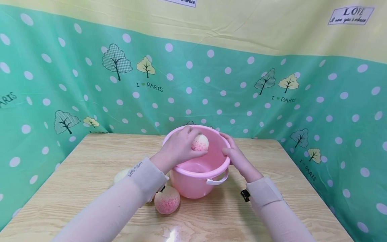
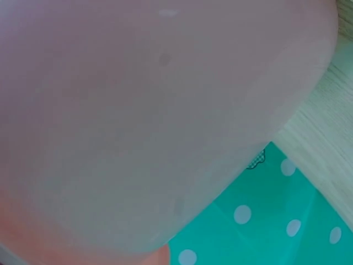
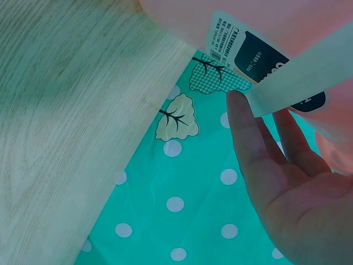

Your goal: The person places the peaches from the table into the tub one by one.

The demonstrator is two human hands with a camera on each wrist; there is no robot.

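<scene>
A pink plastic bucket (image 1: pixel 193 183) is on the table, its mouth tipped toward me. Over its opening, my left hand (image 1: pixel 181 144) grips a cream-and-pink peach (image 1: pixel 200 143). My right hand (image 1: pixel 237 153) holds the rim on the right side, thumb over the edge and fingers outside. In the right wrist view, the fingers of my right hand (image 3: pixel 298 182) lie by the white handle (image 3: pixel 303 77) and the printed label (image 3: pixel 248 52) on the bucket's wall. Pink bucket wall (image 2: pixel 165 110) fills most of the left wrist view, and the left hand does not show there.
Another peach (image 1: pixel 167 200) rests on the wooden table (image 1: pixel 223 222), left of the bucket's base. A pale round thing (image 1: pixel 121 175) is partly hidden behind my left forearm. Green and yellow printed cloth (image 1: pixel 187 90) hangs around the back and sides of the table.
</scene>
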